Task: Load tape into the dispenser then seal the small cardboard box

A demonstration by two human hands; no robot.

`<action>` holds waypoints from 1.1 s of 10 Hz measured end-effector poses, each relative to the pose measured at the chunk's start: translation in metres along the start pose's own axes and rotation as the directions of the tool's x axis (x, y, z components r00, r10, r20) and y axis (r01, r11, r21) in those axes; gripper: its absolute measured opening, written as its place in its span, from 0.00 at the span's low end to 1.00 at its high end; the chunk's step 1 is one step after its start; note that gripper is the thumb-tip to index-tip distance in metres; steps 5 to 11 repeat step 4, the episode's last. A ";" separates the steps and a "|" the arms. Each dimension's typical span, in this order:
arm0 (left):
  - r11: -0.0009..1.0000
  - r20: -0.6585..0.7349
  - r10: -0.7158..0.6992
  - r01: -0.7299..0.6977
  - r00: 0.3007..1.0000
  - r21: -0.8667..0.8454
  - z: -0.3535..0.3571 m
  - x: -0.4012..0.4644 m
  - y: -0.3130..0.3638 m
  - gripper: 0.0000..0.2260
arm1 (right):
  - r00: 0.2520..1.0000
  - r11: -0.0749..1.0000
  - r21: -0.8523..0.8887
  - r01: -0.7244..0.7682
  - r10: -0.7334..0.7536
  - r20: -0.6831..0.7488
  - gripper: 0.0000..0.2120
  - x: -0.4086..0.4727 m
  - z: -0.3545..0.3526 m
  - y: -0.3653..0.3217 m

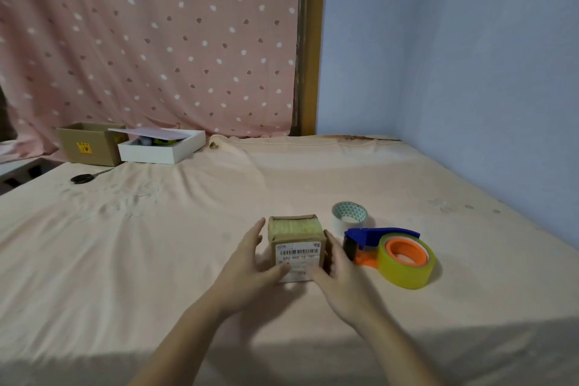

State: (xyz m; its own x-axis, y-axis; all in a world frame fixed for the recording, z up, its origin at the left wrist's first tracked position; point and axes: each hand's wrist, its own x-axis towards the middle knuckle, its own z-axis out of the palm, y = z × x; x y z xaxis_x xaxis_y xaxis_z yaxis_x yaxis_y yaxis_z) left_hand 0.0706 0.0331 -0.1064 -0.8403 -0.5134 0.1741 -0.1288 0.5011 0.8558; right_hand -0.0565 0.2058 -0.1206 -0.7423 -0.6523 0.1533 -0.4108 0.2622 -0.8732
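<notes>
Taped small box (297, 244) beside tape-loaded dispenser (391, 252)

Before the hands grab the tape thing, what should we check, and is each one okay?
1. Yellow tape roll sits on the blue and orange tape dispenser: ok.
2. Small brown cardboard box held steady between left hand and right hand: ok.
3. Box flaps fully shut: cannot tell.
4. Dispenser beside the right hand: ok.
5. Tape end threaded to the blade: cannot tell.
</notes>
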 end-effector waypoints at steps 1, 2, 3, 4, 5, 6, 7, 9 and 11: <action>0.998 0.007 0.065 -0.065 0.998 -0.028 0.003 0.005 -0.005 0.36 | 0.994 0.995 0.096 0.010 0.001 -0.112 0.19 0.005 0.004 0.001; 0.992 -0.011 0.096 -0.096 0.995 -0.075 0.001 0.013 -0.007 0.34 | 0.994 0.978 0.209 0.020 0.004 -0.111 0.18 0.018 0.006 -0.003; 0.995 0.013 0.058 -0.056 0.998 -0.078 0.002 0.015 -0.012 0.33 | 1.000 0.994 0.109 -0.005 0.008 -0.024 0.20 0.023 0.008 0.003; 0.998 0.051 0.026 -0.023 0.998 -0.060 0.001 0.013 -0.016 0.40 | 0.999 0.997 0.080 0.006 -0.003 -0.033 0.27 0.023 -0.001 -0.002; 0.998 0.051 0.026 -0.023 0.998 -0.060 0.001 0.013 -0.016 0.40 | 0.999 0.997 0.080 0.006 -0.003 -0.033 0.27 0.023 -0.001 -0.002; 0.998 0.051 0.026 -0.023 0.998 -0.060 0.001 0.013 -0.016 0.40 | 0.999 0.997 0.080 0.006 -0.003 -0.033 0.27 0.023 -0.001 -0.002; 0.998 0.051 0.026 -0.023 0.998 -0.060 0.001 0.013 -0.016 0.40 | 0.999 0.997 0.080 0.006 -0.003 -0.033 0.27 0.023 -0.001 -0.002; 0.998 0.051 0.026 -0.023 0.998 -0.060 0.001 0.013 -0.016 0.40 | 0.999 0.997 0.080 0.006 -0.003 -0.033 0.27 0.023 -0.001 -0.002; 0.998 0.051 0.026 -0.023 0.998 -0.060 0.001 0.013 -0.016 0.40 | 0.999 0.997 0.080 0.006 -0.003 -0.033 0.27 0.023 -0.001 -0.002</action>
